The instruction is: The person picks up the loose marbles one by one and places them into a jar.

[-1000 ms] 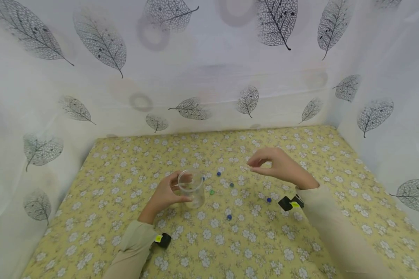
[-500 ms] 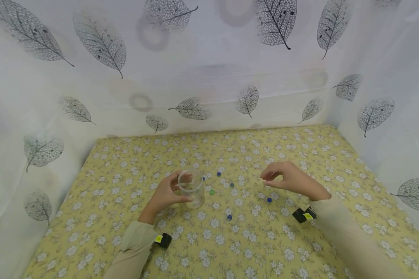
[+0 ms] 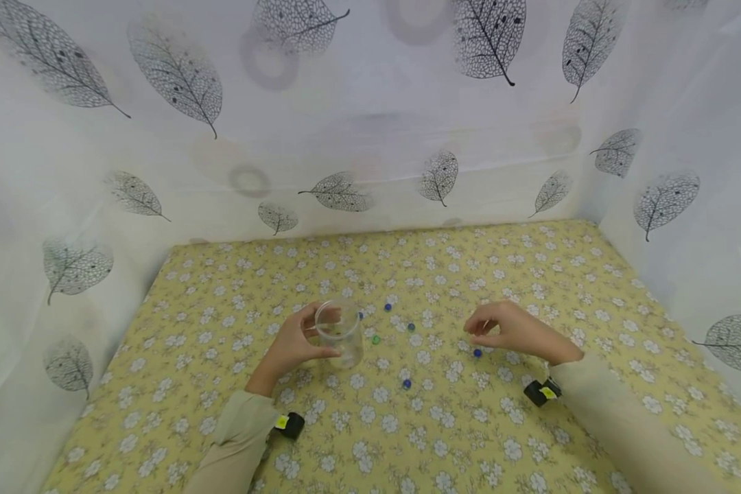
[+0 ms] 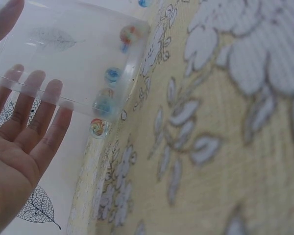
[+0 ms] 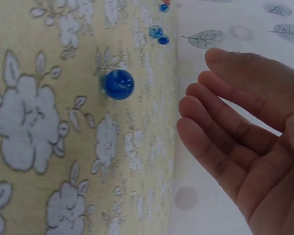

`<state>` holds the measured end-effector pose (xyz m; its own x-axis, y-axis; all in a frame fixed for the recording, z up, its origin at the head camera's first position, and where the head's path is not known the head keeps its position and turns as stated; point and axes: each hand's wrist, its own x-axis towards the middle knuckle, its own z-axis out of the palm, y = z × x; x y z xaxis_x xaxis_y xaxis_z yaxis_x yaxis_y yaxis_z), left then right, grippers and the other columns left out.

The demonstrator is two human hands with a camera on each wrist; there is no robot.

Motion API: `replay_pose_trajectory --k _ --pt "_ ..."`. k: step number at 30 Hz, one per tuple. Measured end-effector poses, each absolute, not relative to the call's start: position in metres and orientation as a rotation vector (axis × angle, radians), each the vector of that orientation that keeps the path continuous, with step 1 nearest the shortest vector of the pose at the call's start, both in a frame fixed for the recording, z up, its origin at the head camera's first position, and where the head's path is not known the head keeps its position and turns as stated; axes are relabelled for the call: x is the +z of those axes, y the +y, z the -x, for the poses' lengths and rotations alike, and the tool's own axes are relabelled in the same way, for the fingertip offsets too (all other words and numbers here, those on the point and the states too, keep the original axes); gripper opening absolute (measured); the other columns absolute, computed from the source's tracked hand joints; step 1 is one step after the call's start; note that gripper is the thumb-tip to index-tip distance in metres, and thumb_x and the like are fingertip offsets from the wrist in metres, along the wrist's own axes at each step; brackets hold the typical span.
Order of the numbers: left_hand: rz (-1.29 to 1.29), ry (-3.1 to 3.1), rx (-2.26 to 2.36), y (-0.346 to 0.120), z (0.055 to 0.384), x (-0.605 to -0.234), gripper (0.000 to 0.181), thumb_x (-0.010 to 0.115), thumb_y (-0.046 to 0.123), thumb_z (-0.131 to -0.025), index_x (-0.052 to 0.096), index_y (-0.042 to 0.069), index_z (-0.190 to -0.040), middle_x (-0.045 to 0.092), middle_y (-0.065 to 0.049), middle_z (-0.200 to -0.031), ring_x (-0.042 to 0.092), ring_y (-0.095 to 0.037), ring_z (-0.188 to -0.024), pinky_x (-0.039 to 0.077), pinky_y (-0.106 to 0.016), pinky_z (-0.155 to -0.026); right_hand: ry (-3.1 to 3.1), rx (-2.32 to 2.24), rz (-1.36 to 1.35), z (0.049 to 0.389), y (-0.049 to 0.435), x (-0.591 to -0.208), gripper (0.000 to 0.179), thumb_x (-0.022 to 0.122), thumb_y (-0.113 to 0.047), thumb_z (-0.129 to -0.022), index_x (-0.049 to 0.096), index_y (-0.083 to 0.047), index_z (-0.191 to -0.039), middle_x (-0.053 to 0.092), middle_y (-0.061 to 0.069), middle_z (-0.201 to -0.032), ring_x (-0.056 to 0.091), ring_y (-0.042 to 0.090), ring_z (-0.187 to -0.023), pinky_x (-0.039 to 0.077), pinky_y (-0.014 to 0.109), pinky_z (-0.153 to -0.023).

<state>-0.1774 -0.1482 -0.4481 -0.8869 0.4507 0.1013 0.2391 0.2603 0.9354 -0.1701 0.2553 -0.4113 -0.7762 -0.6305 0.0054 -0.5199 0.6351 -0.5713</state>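
Observation:
My left hand (image 3: pixel 293 346) grips a clear cup (image 3: pixel 341 336), fingers round its far side and thumb on the near side. The cup stands upright on the flowered cloth. In the left wrist view, several marbles (image 4: pixel 112 76) show through or beside the cup's lower wall. On the right, my right hand (image 3: pixel 500 329) hovers with loosely bent fingers and nothing between thumb and fingertips. Just below its fingertips in the head view lies a blue marble (image 3: pixel 477 353). The right wrist view shows that blue marble (image 5: pixel 118 84) on the cloth, apart from the fingers.
Between the hands lie a green marble (image 3: pixel 376 339), a dark teal marble (image 3: pixel 411 327) and a blue marble (image 3: pixel 387 307). Another blue marble (image 3: pixel 407 384) is nearer the front. A white leaf-patterned curtain (image 3: pixel 383 137) encloses the yellow flowered cloth (image 3: pixel 222 425) at back and sides.
My right hand has moved right and down, coming close above the rightmost blue marble. The left hand and the cup have stayed where they were.

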Motion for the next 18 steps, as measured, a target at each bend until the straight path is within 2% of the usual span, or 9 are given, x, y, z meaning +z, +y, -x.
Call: replay_pose_trajectory --k 11,18 --pt "-0.653 2.350 1.684 -0.148 0.177 -0.448 0.070 0.083 0.015 -0.071 0.050 0.012 -0.133 0.057 -0.018 -0.129 0.055 -0.035 -0.118 0.046 -0.051 -0.100 2.635 -0.836 0.950 0.171 0.259 -0.421 0.013 0.071 -0.011 -0.083 0.071 -0.011 -0.096 0.069 0.002 -0.092 0.065 0.011 -0.081 0.057 0.025 -0.071" --pt "-0.651 2.347 1.686 -0.148 0.176 -0.447 0.070 0.083 0.015 -0.071 0.050 0.012 -0.133 0.056 -0.018 -0.130 0.055 -0.036 -0.118 0.046 -0.051 -0.100 2.561 -0.809 0.845 0.170 0.261 -0.427 0.020 0.073 -0.011 -0.081 0.071 -0.010 -0.101 0.069 0.002 -0.097 0.065 0.010 -0.083 0.056 0.022 -0.072"
